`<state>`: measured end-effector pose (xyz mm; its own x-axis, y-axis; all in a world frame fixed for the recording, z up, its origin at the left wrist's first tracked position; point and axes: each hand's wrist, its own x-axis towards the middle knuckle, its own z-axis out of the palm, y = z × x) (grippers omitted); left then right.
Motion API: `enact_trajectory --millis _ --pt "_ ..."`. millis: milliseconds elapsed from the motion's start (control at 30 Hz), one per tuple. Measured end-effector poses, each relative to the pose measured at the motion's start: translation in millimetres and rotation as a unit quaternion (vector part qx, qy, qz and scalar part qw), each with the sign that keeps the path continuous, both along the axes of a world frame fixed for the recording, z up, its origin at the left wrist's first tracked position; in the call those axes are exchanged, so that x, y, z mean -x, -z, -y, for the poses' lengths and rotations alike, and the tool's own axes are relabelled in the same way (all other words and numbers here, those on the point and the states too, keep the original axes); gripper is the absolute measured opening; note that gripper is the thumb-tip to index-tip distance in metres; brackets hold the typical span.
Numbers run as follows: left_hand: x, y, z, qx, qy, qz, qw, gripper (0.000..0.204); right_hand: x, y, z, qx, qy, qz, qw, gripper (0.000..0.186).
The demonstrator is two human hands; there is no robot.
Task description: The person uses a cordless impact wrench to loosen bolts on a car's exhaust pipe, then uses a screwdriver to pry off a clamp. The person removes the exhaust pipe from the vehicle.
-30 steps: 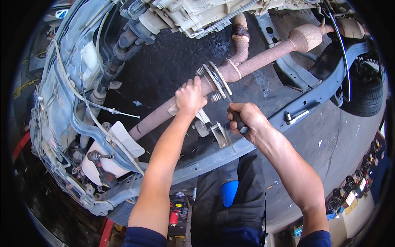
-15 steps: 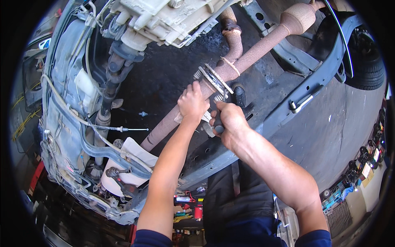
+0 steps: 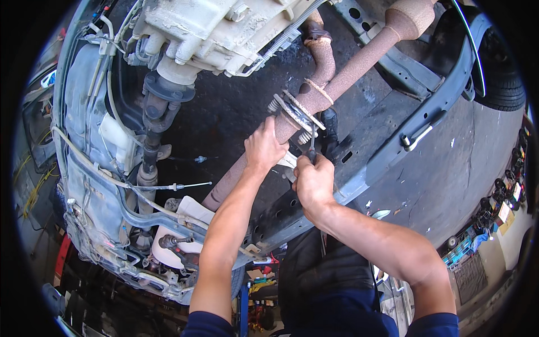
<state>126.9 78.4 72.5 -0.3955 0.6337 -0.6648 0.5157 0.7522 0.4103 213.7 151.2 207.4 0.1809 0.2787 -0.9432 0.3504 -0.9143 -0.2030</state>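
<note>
A rusty exhaust pipe (image 3: 229, 181) runs diagonally across the middle, with a flange joint (image 3: 299, 114) partway along it. A coil spring (image 3: 273, 105) sits on the joint's left side and another spring (image 3: 305, 138) on its right. My left hand (image 3: 265, 146) is wrapped round the pipe just below the flange. In my closed right hand (image 3: 314, 181) is a screwdriver (image 3: 312, 145); its thin shaft points up at the flange's right side, beside the spring. The fist hides its handle, and I cannot tell exactly where the tip touches.
A pale gearbox casing (image 3: 193, 33) hangs at the upper left, above a dark driveshaft (image 3: 150, 137). Right of my hands runs a grey frame rail (image 3: 387, 160) with a ratchet (image 3: 418, 138) on it. Cables cross the left side, and one loose cable end (image 3: 193, 185) sticks out toward the pipe.
My right hand has turned and shifted slightly lower, so the screwdriver's shaft now shows and its handle end is hidden. My left hand keeps its grip on the pipe. The view has shifted slightly.
</note>
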Motion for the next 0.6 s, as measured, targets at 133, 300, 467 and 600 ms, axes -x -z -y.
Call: enact_trajectory --millis 133,300,467,600 --pt "1 3 2 0.000 -0.003 0.004 1.000 0.063 2 -3 -1 0.015 0.007 0.013 1.000 0.016" --pt "-1 4 0 -0.014 0.003 -0.012 1.000 0.063 -2 -2 -14 0.070 -0.026 0.011 0.997 0.016" --pt "3 1 5 -0.014 -0.006 0.028 0.999 0.072 2 -1 2 0.027 0.041 -0.015 0.999 0.012" --pt "-11 -13 14 -0.148 -0.036 0.017 0.988 0.083 1 12 25 -0.027 0.075 -0.015 0.997 0.011"
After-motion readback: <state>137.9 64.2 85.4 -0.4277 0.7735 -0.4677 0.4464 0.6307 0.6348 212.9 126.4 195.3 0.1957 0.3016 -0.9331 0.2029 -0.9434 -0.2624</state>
